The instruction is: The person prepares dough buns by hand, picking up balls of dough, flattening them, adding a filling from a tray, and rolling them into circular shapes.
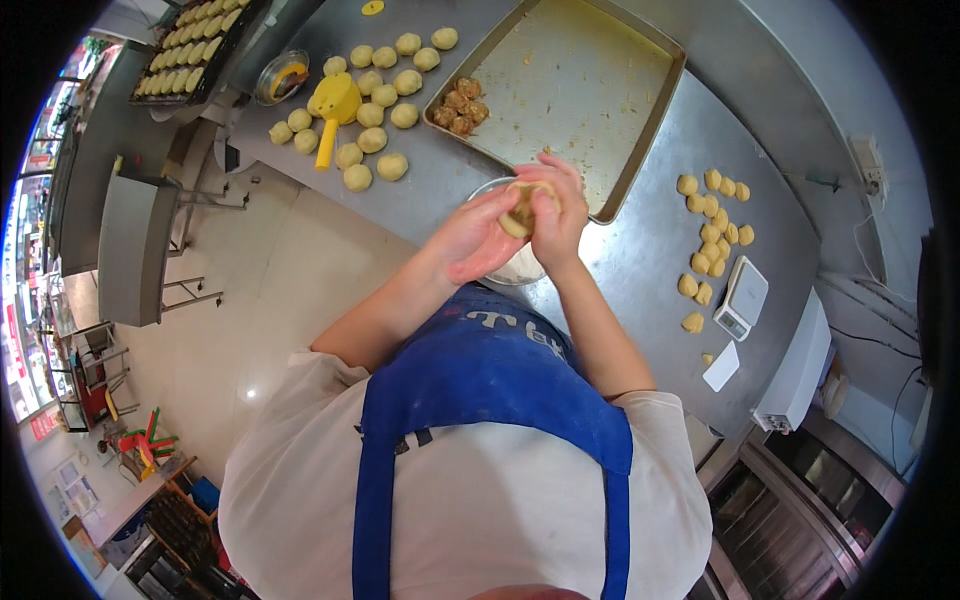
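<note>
Between my two hands is a piece of pale yellow dough [517, 217], its darker middle partly hidden by my fingers. My left hand [478, 238] cups it from the left, and the fingers of my right hand [562, 208] curl round it from the right. Just under my hands stands a metal bowl with white flour [521, 268], mostly covered by them. Beyond them lies a large metal tray [560, 95], with several brown filling balls [461, 106] clustered at its left corner.
On the left of the steel table are many round dough balls [392, 167], a yellow scoop [335, 103] and a small metal bowl [280, 78]. Smaller dough pieces [710, 233], a white scale [743, 298] and a white scraper [721, 367] lie at right. A filled baking tray [190, 52] stands far left.
</note>
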